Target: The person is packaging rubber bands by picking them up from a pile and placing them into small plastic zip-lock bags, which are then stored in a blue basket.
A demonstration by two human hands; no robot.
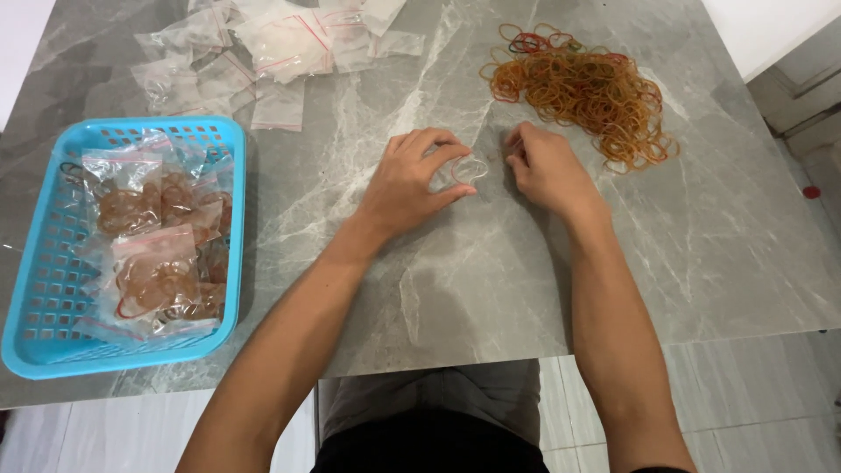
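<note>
Bags (158, 271) filled with bands lie in our blue basket (35, 342) at left; the loose pile (583, 88) remains upper right. Our left hand (412, 180) pinches a clear bag (467, 169); the right hand (545, 166) is curled shut beside it.

Grey marble-patterned table (455, 289) with white veins. Bright blue plastic basket (35, 289). Orange, tan and red rubber band pile (583, 88). Clear zip bags (280, 44) with red seal strips.

Empty bags (279, 44): clear, red-striped zip pouches, heaped at table's far left.
Filled bags (156, 263): clear pouches of brownish rubber bands, inside blue basket (35, 346), near left.
Held bag (467, 170): small, clear, between both hands.
</note>
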